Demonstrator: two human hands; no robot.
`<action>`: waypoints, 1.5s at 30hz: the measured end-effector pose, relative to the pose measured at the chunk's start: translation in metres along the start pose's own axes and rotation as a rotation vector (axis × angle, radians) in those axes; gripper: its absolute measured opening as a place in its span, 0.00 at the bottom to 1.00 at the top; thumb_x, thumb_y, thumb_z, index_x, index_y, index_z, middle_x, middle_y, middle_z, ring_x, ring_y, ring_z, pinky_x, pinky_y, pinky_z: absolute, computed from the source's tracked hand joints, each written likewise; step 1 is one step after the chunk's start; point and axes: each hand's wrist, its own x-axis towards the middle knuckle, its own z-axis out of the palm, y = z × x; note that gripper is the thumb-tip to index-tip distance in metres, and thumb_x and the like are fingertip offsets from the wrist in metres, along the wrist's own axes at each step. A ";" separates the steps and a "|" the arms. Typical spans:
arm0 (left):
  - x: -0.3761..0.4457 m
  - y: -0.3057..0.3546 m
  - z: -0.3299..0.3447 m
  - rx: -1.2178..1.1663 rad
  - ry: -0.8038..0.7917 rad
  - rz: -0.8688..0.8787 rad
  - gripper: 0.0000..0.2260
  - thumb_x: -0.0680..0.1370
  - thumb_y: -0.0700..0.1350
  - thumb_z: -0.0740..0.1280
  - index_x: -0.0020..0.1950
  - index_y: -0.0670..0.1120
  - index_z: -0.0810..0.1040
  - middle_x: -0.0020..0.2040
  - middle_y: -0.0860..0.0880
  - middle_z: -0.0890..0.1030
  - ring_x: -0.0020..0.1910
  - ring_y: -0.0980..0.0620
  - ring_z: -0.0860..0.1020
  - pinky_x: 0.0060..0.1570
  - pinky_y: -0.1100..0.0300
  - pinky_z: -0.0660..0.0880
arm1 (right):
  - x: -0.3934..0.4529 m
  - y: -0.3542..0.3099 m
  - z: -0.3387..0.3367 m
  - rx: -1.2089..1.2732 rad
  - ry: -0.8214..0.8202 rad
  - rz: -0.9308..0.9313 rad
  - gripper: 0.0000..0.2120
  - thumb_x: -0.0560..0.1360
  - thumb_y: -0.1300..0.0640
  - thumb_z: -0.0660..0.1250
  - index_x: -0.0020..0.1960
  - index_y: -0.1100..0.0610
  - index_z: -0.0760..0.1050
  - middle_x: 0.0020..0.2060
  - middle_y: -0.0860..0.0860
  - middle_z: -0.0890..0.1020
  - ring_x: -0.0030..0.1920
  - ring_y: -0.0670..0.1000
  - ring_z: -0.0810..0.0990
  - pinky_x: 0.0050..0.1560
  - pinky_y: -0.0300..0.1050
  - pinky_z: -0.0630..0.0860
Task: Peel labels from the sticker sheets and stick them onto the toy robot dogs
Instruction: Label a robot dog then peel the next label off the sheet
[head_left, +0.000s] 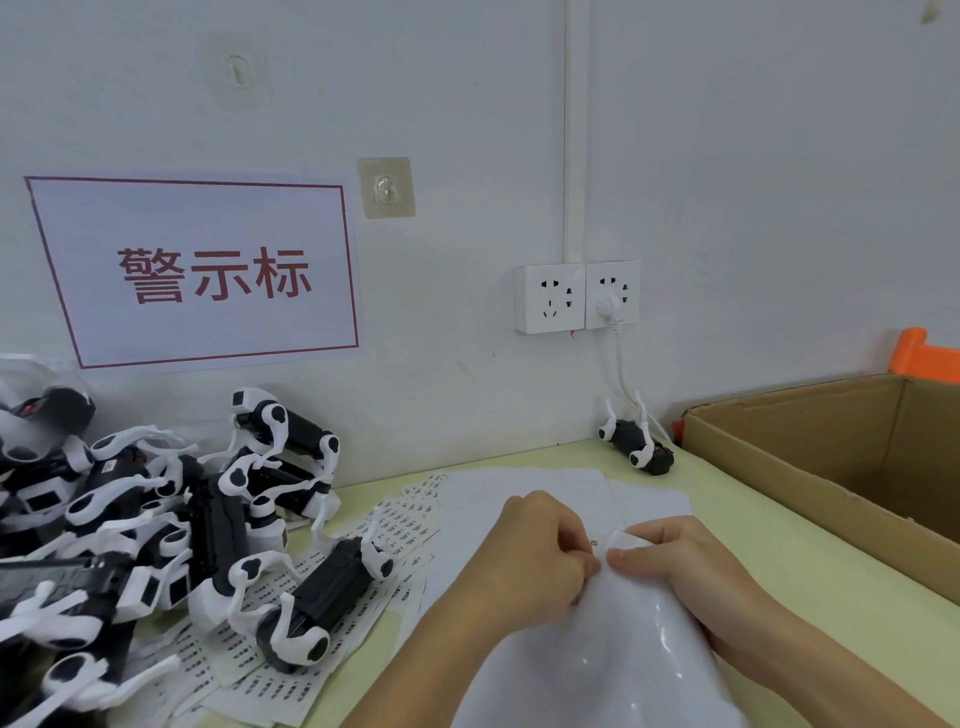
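Observation:
A glossy white sticker sheet (597, 649) lies in front of me on the pale green table (810, 582). My left hand (535, 551) and my right hand (680, 561) meet at its far edge, fingers curled, pinching the sheet's curled top corner between them. A pile of black-and-white toy robot dogs (130, 525) fills the left side. One dog (322, 603) lies apart on printed label sheets (291, 670). Another single dog (636, 441) lies on its back by the wall.
An open cardboard box (810, 457) stands at the right, an orange object (924, 356) behind it. Blank white sheets (530, 483) lie beyond my hands. The wall holds a red-lettered sign (197, 270), two sockets (576, 296) with a plugged cord, and adhesive hooks (386, 187).

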 end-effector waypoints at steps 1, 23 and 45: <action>0.001 -0.001 0.000 -0.013 -0.001 -0.006 0.07 0.76 0.39 0.69 0.39 0.41 0.83 0.37 0.44 0.84 0.33 0.52 0.81 0.44 0.51 0.83 | 0.001 0.000 0.000 0.000 0.005 0.001 0.07 0.73 0.62 0.69 0.39 0.63 0.84 0.41 0.65 0.85 0.38 0.59 0.83 0.44 0.49 0.75; -0.008 0.012 0.014 0.308 0.115 -0.016 0.07 0.78 0.47 0.62 0.48 0.45 0.78 0.49 0.49 0.74 0.48 0.46 0.77 0.48 0.50 0.80 | -0.001 0.001 0.008 -0.057 0.031 0.014 0.17 0.77 0.55 0.67 0.37 0.67 0.71 0.34 0.55 0.71 0.37 0.52 0.69 0.43 0.48 0.63; -0.007 0.007 0.020 0.285 0.156 -0.030 0.05 0.77 0.47 0.63 0.45 0.48 0.77 0.50 0.48 0.75 0.49 0.46 0.77 0.45 0.53 0.78 | 0.003 0.008 0.008 -0.054 0.029 0.010 0.15 0.76 0.54 0.68 0.33 0.59 0.74 0.31 0.54 0.75 0.33 0.51 0.72 0.38 0.45 0.68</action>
